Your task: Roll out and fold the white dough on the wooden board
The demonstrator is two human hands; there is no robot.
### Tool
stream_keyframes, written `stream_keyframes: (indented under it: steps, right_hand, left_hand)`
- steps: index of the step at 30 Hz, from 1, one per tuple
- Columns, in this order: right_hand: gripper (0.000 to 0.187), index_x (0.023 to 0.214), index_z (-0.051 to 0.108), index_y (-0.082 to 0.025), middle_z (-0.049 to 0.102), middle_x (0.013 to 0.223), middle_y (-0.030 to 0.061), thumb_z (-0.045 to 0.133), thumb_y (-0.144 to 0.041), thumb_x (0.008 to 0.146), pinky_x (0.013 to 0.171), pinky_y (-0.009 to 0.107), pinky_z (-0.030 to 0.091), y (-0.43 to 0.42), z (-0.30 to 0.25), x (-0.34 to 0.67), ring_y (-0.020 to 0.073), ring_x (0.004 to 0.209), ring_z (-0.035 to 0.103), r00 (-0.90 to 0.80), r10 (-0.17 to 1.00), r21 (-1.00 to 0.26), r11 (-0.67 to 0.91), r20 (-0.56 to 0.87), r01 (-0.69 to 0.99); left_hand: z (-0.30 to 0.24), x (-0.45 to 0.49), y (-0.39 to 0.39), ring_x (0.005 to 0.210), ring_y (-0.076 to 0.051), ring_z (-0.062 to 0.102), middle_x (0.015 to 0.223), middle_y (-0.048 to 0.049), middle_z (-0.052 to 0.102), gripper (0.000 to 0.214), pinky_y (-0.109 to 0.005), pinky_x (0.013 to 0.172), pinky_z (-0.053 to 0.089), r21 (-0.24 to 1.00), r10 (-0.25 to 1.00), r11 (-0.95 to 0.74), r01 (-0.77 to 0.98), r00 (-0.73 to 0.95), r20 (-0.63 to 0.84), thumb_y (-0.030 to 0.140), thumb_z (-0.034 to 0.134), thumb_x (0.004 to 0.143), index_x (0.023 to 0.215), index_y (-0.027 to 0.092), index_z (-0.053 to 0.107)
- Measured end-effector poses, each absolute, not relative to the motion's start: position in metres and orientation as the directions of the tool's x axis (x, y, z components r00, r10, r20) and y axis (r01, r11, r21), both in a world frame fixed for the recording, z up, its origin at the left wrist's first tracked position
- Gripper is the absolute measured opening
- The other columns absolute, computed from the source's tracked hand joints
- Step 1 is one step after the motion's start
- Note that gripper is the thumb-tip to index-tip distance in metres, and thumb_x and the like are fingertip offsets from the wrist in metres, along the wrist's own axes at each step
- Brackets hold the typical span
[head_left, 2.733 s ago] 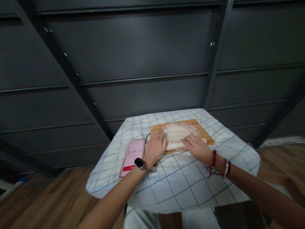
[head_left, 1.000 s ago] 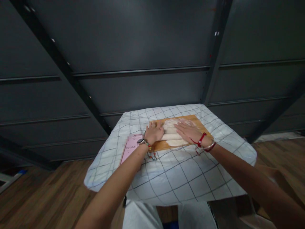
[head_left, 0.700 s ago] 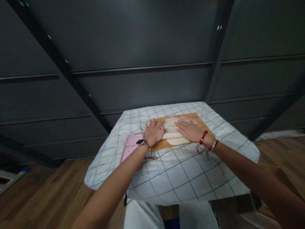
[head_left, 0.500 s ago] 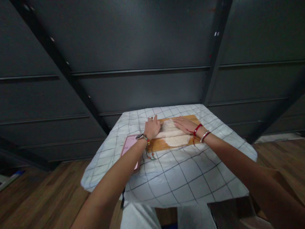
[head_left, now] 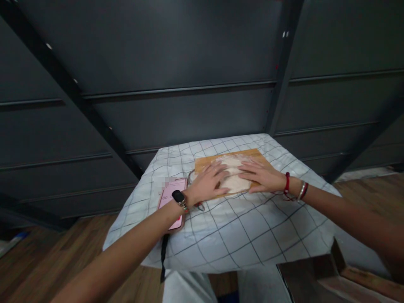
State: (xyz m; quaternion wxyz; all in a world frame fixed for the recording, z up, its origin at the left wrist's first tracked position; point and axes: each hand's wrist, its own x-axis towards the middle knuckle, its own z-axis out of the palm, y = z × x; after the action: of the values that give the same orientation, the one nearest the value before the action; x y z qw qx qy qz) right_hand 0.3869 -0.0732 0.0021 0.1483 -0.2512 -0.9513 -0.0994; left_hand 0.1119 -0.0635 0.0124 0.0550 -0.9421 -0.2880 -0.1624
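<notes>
A pale lump of dough [head_left: 234, 176] lies on a floured wooden board [head_left: 202, 164] on a small table with a checked white cloth [head_left: 240, 227]. My left hand [head_left: 208, 183] lies flat against the dough's left side, fingers spread, a dark watch on the wrist. My right hand [head_left: 260, 176] presses on the dough's right side, with red and silver bracelets on that wrist. Both palms rest on the dough near the board's front edge.
A pink phone [head_left: 172, 198] with a lit screen lies on the cloth left of the board, beside my left wrist. Dark metal panels and slanted beams [head_left: 94, 113] stand right behind the table. Wooden floor [head_left: 47, 252] surrounds it.
My hands have drawn back from the far part of the board to its front edge, and the dough has gone from a stretched roll to a more compact lump between them.
</notes>
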Motion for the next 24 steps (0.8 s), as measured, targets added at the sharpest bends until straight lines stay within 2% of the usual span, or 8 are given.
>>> stream_keyframes:
  steps: [6, 11, 17, 20, 24]
  right_hand:
    - [0.043, 0.109, 0.064, -0.014, 0.051, 0.131, 0.0158, 0.053, -0.048, 0.086, 0.105, 0.049, 0.030, -0.072, -0.008, 0.377, 0.0263, 0.125, 0.042, -0.818, 0.433, 0.158, 0.840, 0.380, 0.518]
    - [0.036, 0.108, 0.064, -0.014, 0.058, 0.122, 0.0134, 0.052, -0.041, 0.089, 0.102, 0.048, 0.034, -0.073, 0.000, 0.370, 0.0250, 0.118, 0.049, -0.835, 0.414, 0.181, 0.848, 0.363, 0.499]
    - [0.049, 0.116, 0.060, -0.013, 0.054, 0.126, 0.0152, 0.056, -0.050, 0.083, 0.101, 0.048, 0.034, -0.080, 0.001, 0.367, 0.0266, 0.120, 0.045, -0.829, 0.448, 0.170, 0.836, 0.336, 0.521]
    - [0.044, 0.111, 0.062, -0.012, 0.054, 0.125, 0.0157, 0.055, -0.047, 0.085, 0.101, 0.049, 0.033, -0.082, -0.001, 0.363, 0.0266, 0.118, 0.047, -0.798, 0.480, 0.160, 0.812, 0.365, 0.561]
    - [0.038, 0.109, 0.063, -0.015, 0.058, 0.118, 0.0127, 0.053, -0.044, 0.087, 0.101, 0.046, 0.035, -0.083, 0.001, 0.361, 0.0242, 0.115, 0.049, -0.787, 0.467, 0.149, 0.815, 0.404, 0.560]
  left_hand:
    - [0.005, 0.140, -0.075, 0.136, -0.033, 0.021, 0.144, -0.0121, 0.034, 0.058, -0.058, 0.106, 0.023, 0.032, 0.585, -0.803, 0.595, 0.777, 0.232, 0.058, 0.059, 0.075, 0.117, 0.019, 0.054]
    - [0.009, 0.143, -0.075, 0.136, -0.033, 0.020, 0.145, -0.0097, 0.034, 0.042, -0.058, 0.105, 0.025, 0.062, 0.575, -0.816, 0.575, 0.792, 0.206, 0.052, 0.054, 0.082, 0.110, 0.020, 0.058]
    - [0.010, 0.141, -0.079, 0.136, -0.032, 0.020, 0.144, -0.0082, 0.036, 0.033, -0.061, 0.105, 0.022, 0.043, 0.577, -0.813, 0.581, 0.793, 0.194, 0.044, 0.048, 0.087, 0.105, 0.020, 0.061]
    - [0.012, 0.142, -0.081, 0.136, -0.033, 0.020, 0.144, -0.0095, 0.035, 0.039, -0.063, 0.104, 0.021, 0.032, 0.577, -0.813, 0.581, 0.798, 0.175, 0.050, 0.046, 0.087, 0.107, 0.019, 0.060]
    - [0.013, 0.143, -0.082, 0.136, -0.036, 0.018, 0.146, -0.0124, 0.032, 0.055, -0.067, 0.103, 0.017, 0.011, 0.556, -0.827, 0.562, 0.816, 0.158, 0.061, 0.052, 0.079, 0.113, 0.018, 0.057]
